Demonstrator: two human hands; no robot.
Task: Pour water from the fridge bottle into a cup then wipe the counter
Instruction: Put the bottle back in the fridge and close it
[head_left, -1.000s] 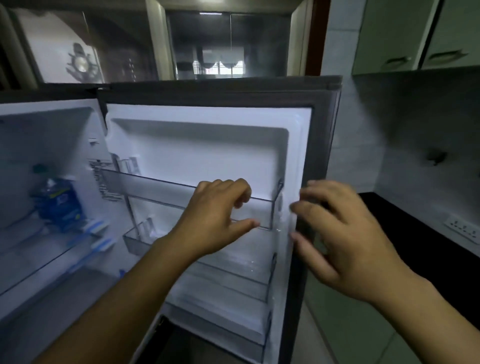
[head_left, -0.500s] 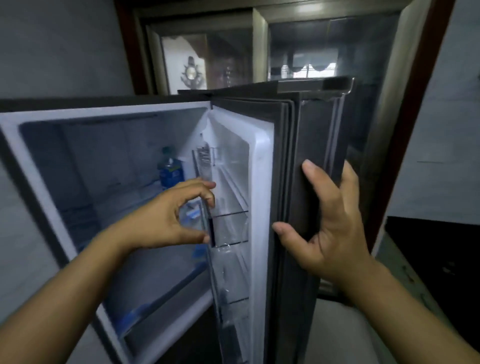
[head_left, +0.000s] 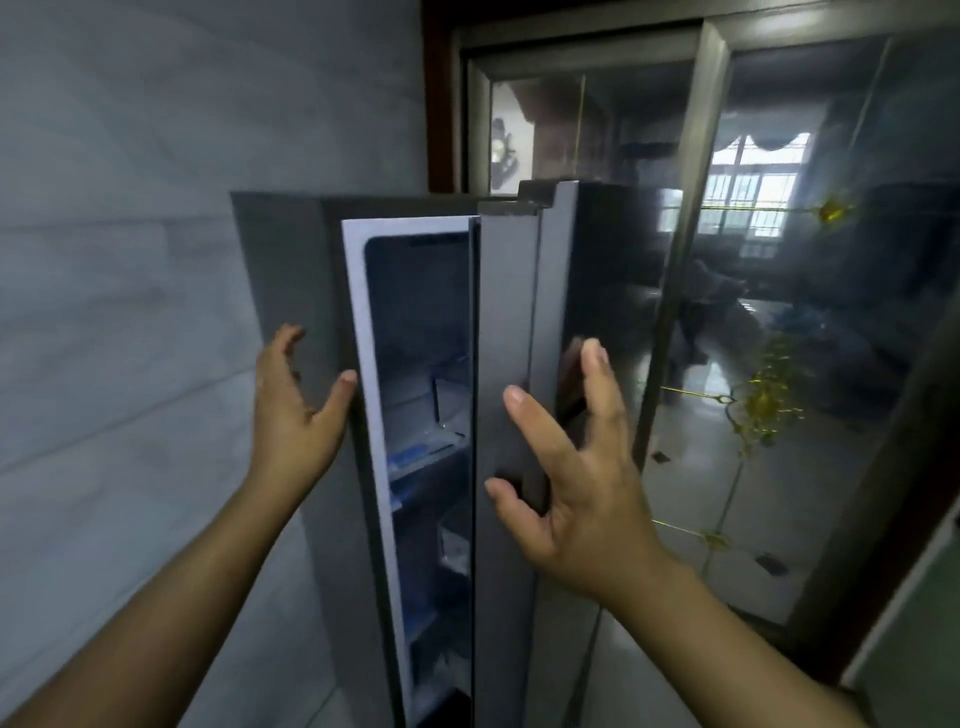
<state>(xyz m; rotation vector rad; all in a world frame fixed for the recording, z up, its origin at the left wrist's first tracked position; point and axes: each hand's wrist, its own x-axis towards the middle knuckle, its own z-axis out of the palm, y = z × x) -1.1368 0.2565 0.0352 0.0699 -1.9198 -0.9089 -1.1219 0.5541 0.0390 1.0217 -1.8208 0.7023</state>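
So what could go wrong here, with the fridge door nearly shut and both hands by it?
Two things, perhaps. The left hand has its thumb at the edge of the fridge's white front rim, just where the door would land, so it could get pinched if the right hand pushes the door to. Also, neither hand holds a bottle; shutting now may leave it inside.

No legible text or labels

A grey tiled wall (head_left: 130, 260) stands left of a reflective glass door (head_left: 810, 395).
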